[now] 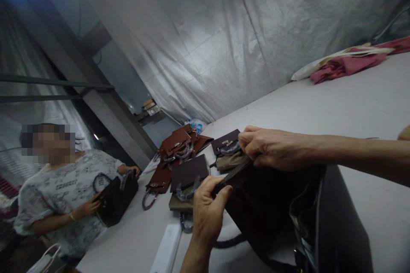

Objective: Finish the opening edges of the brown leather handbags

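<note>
A large dark handbag [342, 222] stands tilted in front of me on the table, its mouth facing me and its inside in deep shadow. My left hand [209, 209] pinches the near left corner of the bag's upper edge between thumb and fingers. Farther along that same edge, my right hand [264, 147] grips with curled fingers, its arm reaching in from the right. Part of a dark handle shows under the bag, below my left wrist. Metal fittings glint at the bottom of the bag.
Brown handbags [176, 145] lie piled at the table's far end, beside dark handbags [190, 172] with wrapped handles. A white oblong box [165, 249] is near the front edge. Across the table's left side, a person [73, 196] holds a dark handbag [117, 200]. Pink cloth [349, 66] lies back right.
</note>
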`<state>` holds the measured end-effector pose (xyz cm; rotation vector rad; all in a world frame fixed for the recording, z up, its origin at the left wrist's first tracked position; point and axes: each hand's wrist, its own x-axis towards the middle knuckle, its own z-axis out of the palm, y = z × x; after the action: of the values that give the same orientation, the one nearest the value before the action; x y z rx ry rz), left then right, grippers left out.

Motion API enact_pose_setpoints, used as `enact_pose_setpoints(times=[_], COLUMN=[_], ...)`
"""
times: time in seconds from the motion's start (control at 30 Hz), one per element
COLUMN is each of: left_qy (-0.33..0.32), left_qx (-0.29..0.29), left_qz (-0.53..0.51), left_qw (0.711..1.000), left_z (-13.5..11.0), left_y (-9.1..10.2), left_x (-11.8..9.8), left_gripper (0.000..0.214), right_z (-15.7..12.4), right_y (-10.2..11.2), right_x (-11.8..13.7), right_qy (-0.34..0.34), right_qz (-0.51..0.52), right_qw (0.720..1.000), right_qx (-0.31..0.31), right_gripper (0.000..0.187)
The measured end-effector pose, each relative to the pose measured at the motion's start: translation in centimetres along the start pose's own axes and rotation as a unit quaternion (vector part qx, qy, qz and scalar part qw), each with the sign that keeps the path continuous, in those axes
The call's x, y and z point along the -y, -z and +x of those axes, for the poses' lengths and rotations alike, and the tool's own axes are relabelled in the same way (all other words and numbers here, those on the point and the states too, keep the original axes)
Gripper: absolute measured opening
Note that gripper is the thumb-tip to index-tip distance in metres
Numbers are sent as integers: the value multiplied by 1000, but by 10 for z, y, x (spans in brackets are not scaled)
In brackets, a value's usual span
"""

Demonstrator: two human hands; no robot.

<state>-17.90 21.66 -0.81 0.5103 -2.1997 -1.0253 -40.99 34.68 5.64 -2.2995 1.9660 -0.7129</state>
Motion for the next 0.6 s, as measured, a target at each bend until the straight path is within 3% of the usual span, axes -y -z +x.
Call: enact_pose_setpoints(times=[0.23,0.4,0.5,0.6], left_qy=[-21,-20,-16,-59], left_qx=[-9,-3,-12,-26], left_qz=[-2,80,117,136], left_qw=[1000,997,993,989], left_z=[-1,7,13,16], left_y=[0,-5,-11,-15], left_x=[-2,-19,-28,-28], left_gripper=[15,10,19,5], right_z=[3,2,2,1], right_y=[-7,-5,-4,-3], right_x=[2,8,10,13], right_qy=[-43,-80,-83,-88], right_qz=[-13,-62,-63,-60], right_qw=[999,995,995,994], right_qx=[-6,-6,-8,-7], right_gripper=[20,21,20,19])
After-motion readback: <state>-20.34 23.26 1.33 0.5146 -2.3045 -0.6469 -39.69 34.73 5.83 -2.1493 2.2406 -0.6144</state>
